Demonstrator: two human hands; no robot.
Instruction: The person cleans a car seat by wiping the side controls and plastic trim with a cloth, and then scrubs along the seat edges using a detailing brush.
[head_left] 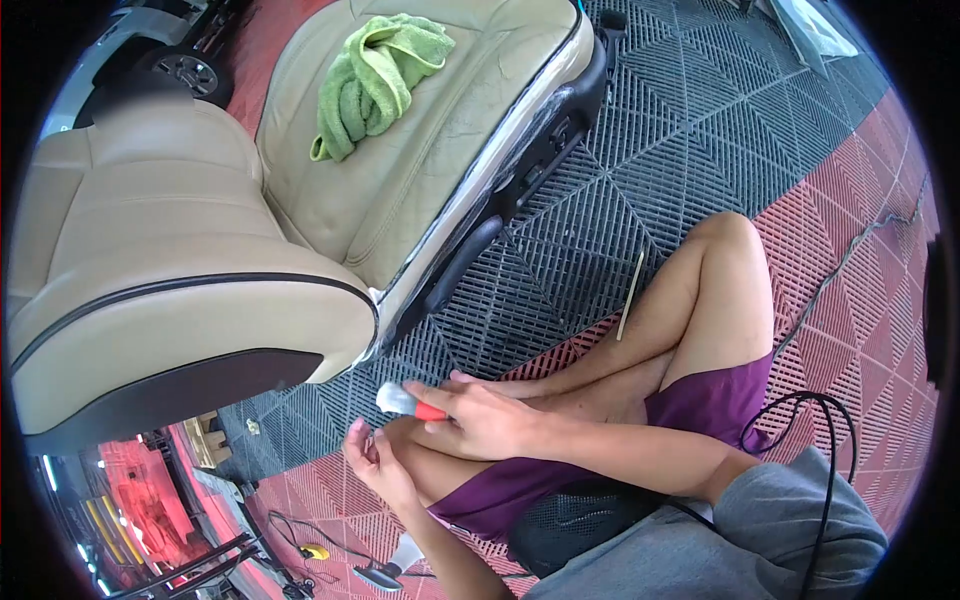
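My right hand (490, 420) is wrapped round a small tool with a red handle (430, 412) and a whitish head (396, 398), which points to the left over my bent leg. Just below and left of it, my left hand (382, 468) is raised with its fingers loosely curled and apart, and nothing shows in it. A beige leather car seat (190, 200) lies in front of me, its side edge smeared with white near the black plastic trim. On the seat rests a crumpled green towel (375, 85).
A thin pale stick (630, 297) lies beside my crossed legs on the grey and red grid floor (690, 140). A cable (860, 240) runs along the right side. Another tool with a white handle (405, 555) lies below my left forearm. A car wheel (188, 72) shows at the upper left.
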